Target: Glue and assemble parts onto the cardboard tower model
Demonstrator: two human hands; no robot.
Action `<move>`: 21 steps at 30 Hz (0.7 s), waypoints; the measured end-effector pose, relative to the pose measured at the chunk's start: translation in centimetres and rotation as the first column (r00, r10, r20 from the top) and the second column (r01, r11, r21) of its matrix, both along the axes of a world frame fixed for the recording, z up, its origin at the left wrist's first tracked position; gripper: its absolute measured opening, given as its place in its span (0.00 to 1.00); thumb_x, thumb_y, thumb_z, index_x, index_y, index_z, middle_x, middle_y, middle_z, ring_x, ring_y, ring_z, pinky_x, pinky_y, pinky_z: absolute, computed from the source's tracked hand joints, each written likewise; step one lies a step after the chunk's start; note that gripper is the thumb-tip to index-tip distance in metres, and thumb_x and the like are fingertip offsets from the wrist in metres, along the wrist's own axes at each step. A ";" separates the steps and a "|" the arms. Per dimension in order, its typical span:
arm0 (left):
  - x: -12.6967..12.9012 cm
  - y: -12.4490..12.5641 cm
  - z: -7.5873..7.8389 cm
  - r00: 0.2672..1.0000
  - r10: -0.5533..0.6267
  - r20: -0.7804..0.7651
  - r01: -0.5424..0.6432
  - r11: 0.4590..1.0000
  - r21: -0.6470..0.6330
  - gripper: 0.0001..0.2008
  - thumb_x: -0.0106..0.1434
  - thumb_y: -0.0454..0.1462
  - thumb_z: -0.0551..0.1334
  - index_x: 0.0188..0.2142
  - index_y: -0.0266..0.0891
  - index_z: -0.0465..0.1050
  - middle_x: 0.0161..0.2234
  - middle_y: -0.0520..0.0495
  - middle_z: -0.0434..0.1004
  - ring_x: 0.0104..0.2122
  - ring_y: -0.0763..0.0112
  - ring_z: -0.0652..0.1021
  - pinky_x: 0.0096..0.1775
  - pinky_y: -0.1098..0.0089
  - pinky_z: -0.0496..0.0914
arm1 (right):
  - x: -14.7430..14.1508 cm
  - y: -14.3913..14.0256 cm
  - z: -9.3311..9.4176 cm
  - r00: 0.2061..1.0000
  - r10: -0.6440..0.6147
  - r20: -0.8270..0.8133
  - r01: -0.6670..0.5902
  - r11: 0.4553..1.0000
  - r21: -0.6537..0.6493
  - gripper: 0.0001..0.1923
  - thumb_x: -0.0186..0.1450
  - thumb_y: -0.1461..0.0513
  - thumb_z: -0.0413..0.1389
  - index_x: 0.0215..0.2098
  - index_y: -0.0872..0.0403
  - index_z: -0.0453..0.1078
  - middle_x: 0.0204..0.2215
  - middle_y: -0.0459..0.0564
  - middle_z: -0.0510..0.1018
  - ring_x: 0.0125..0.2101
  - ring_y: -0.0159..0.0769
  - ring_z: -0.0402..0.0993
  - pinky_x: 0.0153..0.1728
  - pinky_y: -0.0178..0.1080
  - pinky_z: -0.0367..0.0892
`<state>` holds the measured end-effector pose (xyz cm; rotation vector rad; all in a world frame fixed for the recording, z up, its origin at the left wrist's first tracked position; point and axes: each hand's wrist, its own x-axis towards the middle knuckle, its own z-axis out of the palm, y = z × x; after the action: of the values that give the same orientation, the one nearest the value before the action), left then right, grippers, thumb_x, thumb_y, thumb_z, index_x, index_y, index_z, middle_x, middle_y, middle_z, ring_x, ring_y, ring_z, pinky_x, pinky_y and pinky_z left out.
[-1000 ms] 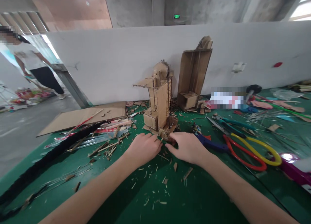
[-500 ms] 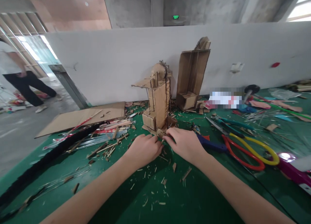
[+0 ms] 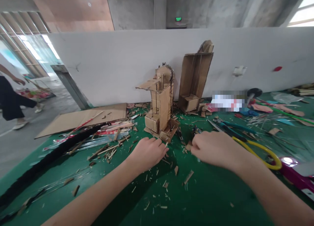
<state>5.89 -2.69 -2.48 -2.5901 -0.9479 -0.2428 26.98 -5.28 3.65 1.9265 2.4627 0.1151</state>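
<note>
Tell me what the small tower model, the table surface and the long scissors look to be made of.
Tower model: brown corrugated cardboard, matte, with raw cut edges and stacked box shapes. Table surface: a smooth green covering with a slight sheen, maybe vinyl or a cutting mat. Scissors: glossy yellow handle loop, likely plastic; the blades are partly hidden.

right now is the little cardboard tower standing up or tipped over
Upright. The cardboard tower stands on its base on the green table, top well above it, just beyond the left hand.

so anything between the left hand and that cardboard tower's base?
Nothing visible. The left hand sits just in front of the cardboard tower, with only small wood scraps on the green mat between them. The right hand is off to the side.
</note>
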 end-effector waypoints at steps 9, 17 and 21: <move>-0.4 -0.1 0.9 1.000 0.011 -0.006 -0.012 0.996 -0.093 0.12 0.64 0.40 0.51 0.30 0.37 0.69 0.26 0.48 0.71 0.26 0.67 0.75 0.25 0.69 0.65 | -4.2 -0.3 -3.3 0.986 -0.014 -0.168 0.029 0.996 0.088 0.23 0.65 0.47 0.40 0.34 0.55 0.66 0.25 0.55 0.75 0.24 0.43 0.73 0.21 0.38 0.56; -3.2 2.1 2.3 0.993 -0.029 0.118 0.060 0.963 -0.263 0.09 0.61 0.36 0.53 0.28 0.39 0.70 0.26 0.52 0.72 0.27 0.73 0.72 0.28 0.73 0.63 | -6.0 1.5 -5.0 0.973 0.048 -0.225 0.002 0.976 0.217 0.17 0.64 0.53 0.47 0.48 0.51 0.59 0.40 0.55 0.71 0.35 0.43 0.73 0.23 0.36 0.61; -6.3 4.5 3.4 0.861 0.234 0.451 -0.157 0.967 -0.202 0.13 0.62 0.38 0.51 0.24 0.38 0.66 0.21 0.52 0.68 0.23 0.74 0.68 0.27 0.73 0.61 | -6.0 1.9 -5.4 0.966 0.044 -0.253 0.007 0.980 0.199 0.14 0.65 0.57 0.45 0.47 0.52 0.61 0.41 0.56 0.70 0.40 0.42 0.69 0.25 0.36 0.62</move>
<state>-0.42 1.76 0.90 -2.5960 -1.4435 -0.8025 21.00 -3.34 -1.79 2.1194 2.7282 0.1230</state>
